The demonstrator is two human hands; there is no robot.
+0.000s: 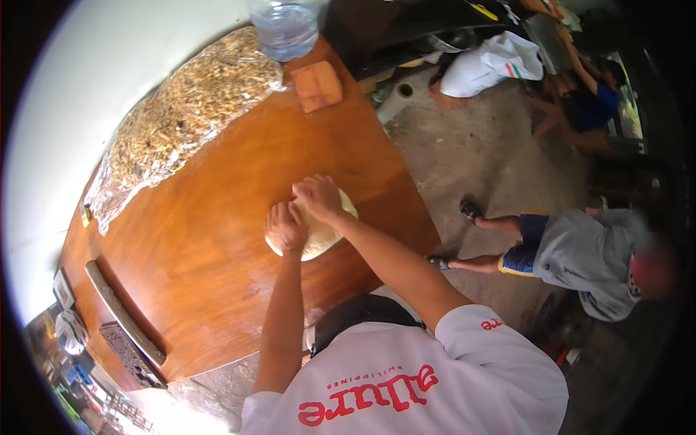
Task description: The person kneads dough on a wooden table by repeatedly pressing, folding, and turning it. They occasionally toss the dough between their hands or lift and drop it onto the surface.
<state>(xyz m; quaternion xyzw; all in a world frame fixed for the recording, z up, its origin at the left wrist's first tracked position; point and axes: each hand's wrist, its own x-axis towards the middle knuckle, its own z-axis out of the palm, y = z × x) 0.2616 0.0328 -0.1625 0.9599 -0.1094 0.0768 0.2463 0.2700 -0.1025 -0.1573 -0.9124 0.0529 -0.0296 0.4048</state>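
A pale, rounded lump of dough (322, 238) lies on the brown wooden table (232, 217). My left hand (286, 228) presses on its left side, fingers curled over the edge. Slightly farther forward, my right hand (317, 196) grips the top of the lump, with its fingers bent. Both hands are close together, and the dough shows between and beside them. The undersides of my fingers are hidden.
A large clear plastic bag of brown, flaky bits (192, 109) lies along the wall side. Near the far edge are a water jug (286, 29) and a wooden board (317, 85). A curved stick (123, 312) rests at left. A person in grey (587, 250) stands to the right.
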